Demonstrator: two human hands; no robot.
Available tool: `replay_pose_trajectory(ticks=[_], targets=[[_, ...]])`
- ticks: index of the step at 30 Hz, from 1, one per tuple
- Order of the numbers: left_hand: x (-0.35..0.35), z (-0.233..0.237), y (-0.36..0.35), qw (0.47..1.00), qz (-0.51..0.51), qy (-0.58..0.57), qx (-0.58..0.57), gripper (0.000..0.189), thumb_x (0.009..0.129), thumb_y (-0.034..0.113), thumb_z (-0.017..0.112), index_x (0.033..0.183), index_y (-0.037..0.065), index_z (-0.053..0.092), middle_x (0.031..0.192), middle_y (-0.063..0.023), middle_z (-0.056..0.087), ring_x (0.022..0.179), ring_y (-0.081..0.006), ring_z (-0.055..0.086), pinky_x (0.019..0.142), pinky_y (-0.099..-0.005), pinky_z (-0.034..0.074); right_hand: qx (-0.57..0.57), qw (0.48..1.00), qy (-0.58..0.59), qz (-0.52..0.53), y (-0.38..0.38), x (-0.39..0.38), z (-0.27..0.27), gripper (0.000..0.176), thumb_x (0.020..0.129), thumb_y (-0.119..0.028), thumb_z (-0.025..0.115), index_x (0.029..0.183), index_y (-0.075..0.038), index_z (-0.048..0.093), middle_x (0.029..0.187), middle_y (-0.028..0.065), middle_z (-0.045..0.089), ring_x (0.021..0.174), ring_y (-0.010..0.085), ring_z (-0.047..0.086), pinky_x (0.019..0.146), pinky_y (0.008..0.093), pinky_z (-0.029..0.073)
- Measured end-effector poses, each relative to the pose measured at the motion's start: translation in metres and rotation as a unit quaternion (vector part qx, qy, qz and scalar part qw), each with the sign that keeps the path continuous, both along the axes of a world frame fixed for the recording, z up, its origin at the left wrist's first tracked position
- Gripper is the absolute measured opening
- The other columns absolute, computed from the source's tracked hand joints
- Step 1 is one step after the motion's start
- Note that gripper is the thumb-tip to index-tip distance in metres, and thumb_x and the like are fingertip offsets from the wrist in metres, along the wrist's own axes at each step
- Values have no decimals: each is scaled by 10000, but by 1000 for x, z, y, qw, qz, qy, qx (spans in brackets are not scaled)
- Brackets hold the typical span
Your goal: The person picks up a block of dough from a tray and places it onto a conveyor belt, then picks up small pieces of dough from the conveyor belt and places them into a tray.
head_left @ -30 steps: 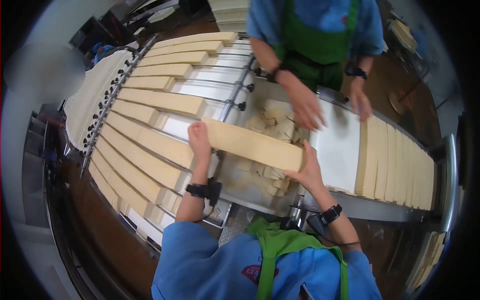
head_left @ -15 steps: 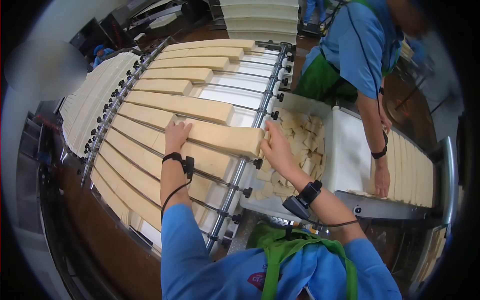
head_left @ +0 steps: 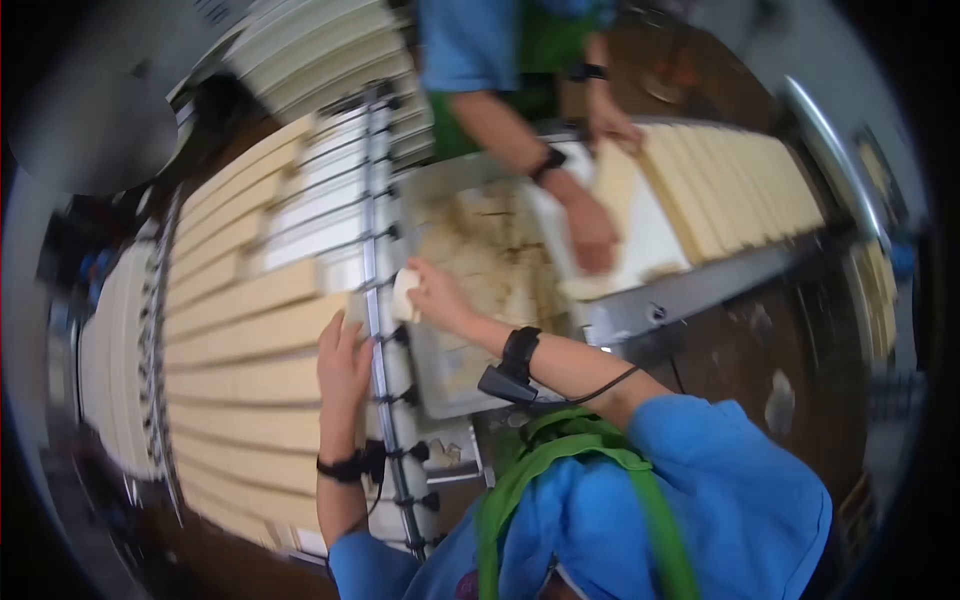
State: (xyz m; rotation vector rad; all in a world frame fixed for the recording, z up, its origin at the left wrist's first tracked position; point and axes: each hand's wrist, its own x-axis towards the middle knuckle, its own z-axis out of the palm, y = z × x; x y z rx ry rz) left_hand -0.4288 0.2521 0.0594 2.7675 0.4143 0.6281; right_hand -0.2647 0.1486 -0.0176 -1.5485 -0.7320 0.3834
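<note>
Pale yellow strips, like thick dough or stacked sheets (head_left: 250, 380), lie side by side in lanes on a white table. My left hand (head_left: 343, 365) is at the right ends of these strips, fingers stretched out and apart, beside the metal rail. Between the thumb and fingers of my right hand (head_left: 440, 300) is a small pale cut piece (head_left: 405, 295). It is held up between the rail and a plastic bin (head_left: 430, 390) of similar scraps (head_left: 490, 270). Motion blurs the strips and scraps.
A metal rail (head_left: 378, 260) with black knobs runs along the lane ends. Across the bin, a co-worker's hand (head_left: 590, 235) is over a white surface beside a row of pale slabs (head_left: 730, 190). Ridged pale stacks (head_left: 320, 70) stand behind.
My view has turned right. My right hand has left the strip's end and now holds a small piece near the bin. My left hand has shifted to the strip ends.
</note>
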Motion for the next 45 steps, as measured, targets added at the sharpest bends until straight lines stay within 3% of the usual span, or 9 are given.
replay_pose_trajectory(ticks=[5,8,11,13,21,29,38,43,45], targets=[[26,15,-57,994,-86,55,-28,287,739,115,614,1002,10,568,1177,-211,472,1033,-363,476,867,-384,398,-117,954,-269,-62,-141,48,-16,515,755,-243,616,1166,11,437,1204,190,420,965,321,525,814,357,442],[62,9,-83,987,-151,43,-24,296,735,109,616,1012,18,564,1173,-201,479,1048,-357,476,880,-385,396,-107,984,-17,-138,-245,69,14,420,747,-182,588,1113,-18,464,1065,176,484,981,340,498,838,373,417],[123,5,-132,973,-216,45,-66,311,745,113,609,1035,15,554,1163,-195,492,1042,-354,484,884,-395,395,-274,880,-195,-336,-337,108,-3,524,726,-194,635,1133,53,418,1111,231,413,1000,363,473,859,379,407],[175,-2,-166,959,-259,34,-113,309,768,125,594,1048,0,547,1157,-199,497,1043,-353,485,887,-391,392,-343,850,-141,-375,-370,131,-7,584,719,-223,650,1149,78,394,1125,250,389,1007,381,461,870,383,398],[421,-99,-252,959,-269,-20,-87,427,805,149,535,1165,-50,419,1163,-233,470,1090,-358,438,927,-403,353,-432,819,-73,-369,-386,190,-31,603,648,-298,718,1006,91,430,963,215,439,818,375,551,692,410,479],[573,-133,-273,971,-184,150,-9,391,742,119,501,1110,-7,470,1098,-166,496,1043,-313,452,896,-414,361,-410,856,-73,-306,-395,190,-18,550,658,-299,717,940,63,414,917,212,426,716,368,567,605,397,498],[544,-89,-259,955,-60,290,-5,500,612,262,596,1054,32,550,1069,-138,526,1048,-301,464,897,-443,348,-406,877,-75,-246,-397,191,-14,551,630,-274,729,944,59,420,932,209,431,719,374,556,609,417,476],[437,-73,-173,952,66,294,-45,511,553,340,683,952,36,586,1058,-182,529,1048,-325,460,878,-469,351,-373,912,-117,-122,-394,203,-20,588,596,-274,729,990,36,421,981,212,426,816,377,533,699,422,467],[383,-90,-142,979,30,182,-84,511,560,321,723,937,22,548,1029,-170,535,1006,-289,488,859,-434,375,-346,926,-108,-107,-389,209,-15,695,567,-273,732,1102,12,392,1049,221,413,883,384,509,771,432,449]])
